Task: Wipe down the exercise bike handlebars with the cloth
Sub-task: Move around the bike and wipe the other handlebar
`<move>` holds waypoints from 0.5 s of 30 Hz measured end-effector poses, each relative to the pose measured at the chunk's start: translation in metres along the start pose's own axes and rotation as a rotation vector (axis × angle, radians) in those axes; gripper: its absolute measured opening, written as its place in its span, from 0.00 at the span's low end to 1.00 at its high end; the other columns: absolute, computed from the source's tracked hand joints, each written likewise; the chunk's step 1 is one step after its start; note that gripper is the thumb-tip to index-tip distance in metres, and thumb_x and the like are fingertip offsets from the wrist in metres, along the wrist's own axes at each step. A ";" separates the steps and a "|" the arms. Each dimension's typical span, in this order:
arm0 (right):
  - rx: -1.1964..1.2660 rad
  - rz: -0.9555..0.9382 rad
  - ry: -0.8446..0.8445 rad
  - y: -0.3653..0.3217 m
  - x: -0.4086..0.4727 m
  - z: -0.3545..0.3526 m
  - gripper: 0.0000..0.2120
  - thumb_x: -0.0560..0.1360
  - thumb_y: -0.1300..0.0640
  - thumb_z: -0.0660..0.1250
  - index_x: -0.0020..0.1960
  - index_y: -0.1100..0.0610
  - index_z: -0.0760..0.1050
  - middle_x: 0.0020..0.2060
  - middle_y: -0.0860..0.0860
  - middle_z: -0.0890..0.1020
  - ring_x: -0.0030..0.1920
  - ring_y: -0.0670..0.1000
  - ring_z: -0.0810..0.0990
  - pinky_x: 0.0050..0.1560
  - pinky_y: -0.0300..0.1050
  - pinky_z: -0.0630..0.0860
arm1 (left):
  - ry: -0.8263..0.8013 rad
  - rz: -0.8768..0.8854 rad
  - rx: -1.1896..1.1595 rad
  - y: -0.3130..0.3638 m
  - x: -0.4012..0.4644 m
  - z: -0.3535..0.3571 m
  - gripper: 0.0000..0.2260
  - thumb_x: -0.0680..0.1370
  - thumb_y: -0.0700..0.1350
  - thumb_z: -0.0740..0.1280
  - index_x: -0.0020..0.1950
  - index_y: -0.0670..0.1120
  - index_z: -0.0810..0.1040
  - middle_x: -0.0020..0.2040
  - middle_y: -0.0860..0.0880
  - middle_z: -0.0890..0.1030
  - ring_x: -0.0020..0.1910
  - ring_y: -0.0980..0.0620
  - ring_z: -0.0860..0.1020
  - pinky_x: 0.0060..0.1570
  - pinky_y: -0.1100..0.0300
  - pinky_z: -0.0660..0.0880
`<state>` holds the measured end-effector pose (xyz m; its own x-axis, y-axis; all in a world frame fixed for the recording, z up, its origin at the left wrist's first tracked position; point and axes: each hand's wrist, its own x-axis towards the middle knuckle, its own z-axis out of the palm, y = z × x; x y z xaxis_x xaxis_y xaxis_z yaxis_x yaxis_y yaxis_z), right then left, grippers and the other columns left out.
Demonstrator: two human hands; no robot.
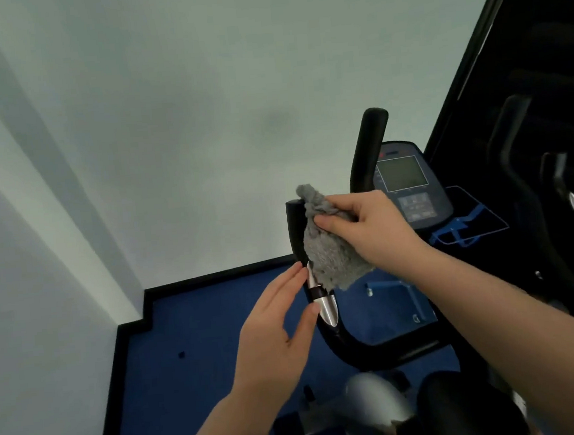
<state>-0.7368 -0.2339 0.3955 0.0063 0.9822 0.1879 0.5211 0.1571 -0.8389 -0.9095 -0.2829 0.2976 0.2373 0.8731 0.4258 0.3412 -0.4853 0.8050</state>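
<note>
Right hand [368,226] is up on the near handlebar [295,230], fingers pinched around a bunched grey cloth [330,258]. The cloth is pressed against the right side of that upright black grip, its top tuft poking just above the grip's end and its loose lower edge hanging down to the shiny metal sleeve [328,308]. Left hand [274,335] comes in from below, palm flat and fingers stretched out straight, holding nothing; its fingertips touch the left side of the bar just where the black grip meets the metal sleeve. So the bar sits sandwiched: flat hand on one side, cloth on the other.

Below the sleeve the bar curves down and sweeps right into the bike's frame. The far handlebar [369,149] stands upright behind, well apart from the hands, and the console [410,183] with its grey screen sits just right of it, close behind the right wrist.

Room to move: left of the near grip it's all open, pale wall [134,126] set well back and blue floor [199,341] below, edged by a black skirting strip that steps around the corner. The right side is tighter, with the console, a blue wire rack [465,227] and dark equipment crowding in.
</note>
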 end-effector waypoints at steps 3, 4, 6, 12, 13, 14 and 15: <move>0.086 0.065 0.019 0.002 0.001 -0.006 0.06 0.75 0.56 0.68 0.50 0.52 0.83 0.42 0.49 0.86 0.44 0.45 0.84 0.49 0.44 0.80 | -0.010 0.013 0.002 -0.002 0.001 -0.003 0.20 0.76 0.49 0.67 0.68 0.54 0.72 0.67 0.65 0.70 0.66 0.68 0.67 0.64 0.67 0.67; 0.125 0.094 0.034 0.001 0.003 -0.002 0.06 0.75 0.56 0.68 0.50 0.53 0.83 0.42 0.50 0.86 0.45 0.47 0.84 0.50 0.45 0.80 | -0.015 0.013 -0.001 -0.002 0.001 -0.003 0.20 0.76 0.49 0.66 0.68 0.54 0.72 0.67 0.65 0.70 0.67 0.68 0.67 0.64 0.67 0.67; 0.112 0.156 0.037 0.001 0.000 0.011 0.08 0.76 0.56 0.66 0.50 0.56 0.83 0.42 0.53 0.86 0.46 0.50 0.84 0.50 0.46 0.80 | -0.034 0.020 -0.010 -0.001 0.001 -0.004 0.19 0.78 0.50 0.64 0.69 0.54 0.70 0.68 0.65 0.69 0.67 0.67 0.67 0.64 0.65 0.69; -0.080 0.235 -0.193 0.018 -0.049 0.009 0.11 0.77 0.56 0.65 0.43 0.62 0.82 0.30 0.49 0.82 0.31 0.43 0.78 0.35 0.40 0.75 | -0.066 0.021 -0.081 -0.008 -0.007 0.000 0.19 0.80 0.43 0.59 0.72 0.52 0.67 0.71 0.59 0.68 0.71 0.63 0.64 0.68 0.67 0.62; -0.104 0.246 -0.229 0.020 -0.056 0.006 0.11 0.77 0.55 0.66 0.44 0.61 0.82 0.34 0.54 0.84 0.34 0.47 0.80 0.40 0.46 0.77 | -0.065 0.020 -0.085 -0.008 -0.008 0.001 0.19 0.80 0.43 0.58 0.72 0.50 0.67 0.72 0.58 0.68 0.71 0.63 0.64 0.68 0.68 0.62; -0.126 0.260 -0.273 0.021 -0.063 0.004 0.11 0.77 0.55 0.66 0.43 0.61 0.82 0.36 0.56 0.84 0.36 0.50 0.81 0.42 0.49 0.77 | -0.057 0.019 -0.090 -0.008 -0.009 0.003 0.19 0.80 0.43 0.58 0.72 0.50 0.68 0.72 0.58 0.68 0.71 0.63 0.64 0.68 0.69 0.61; -0.152 0.269 -0.319 0.022 -0.069 0.002 0.11 0.76 0.55 0.66 0.42 0.60 0.82 0.34 0.56 0.83 0.35 0.50 0.80 0.42 0.49 0.76 | -0.043 0.017 -0.099 -0.007 -0.008 0.004 0.19 0.80 0.43 0.59 0.72 0.49 0.68 0.71 0.58 0.68 0.71 0.63 0.64 0.67 0.69 0.62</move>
<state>-0.7277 -0.2984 0.3627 -0.0926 0.9724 -0.2142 0.6563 -0.1022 -0.7476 -0.9100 -0.2869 0.2862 0.2815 0.8609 0.4238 0.2460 -0.4916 0.8353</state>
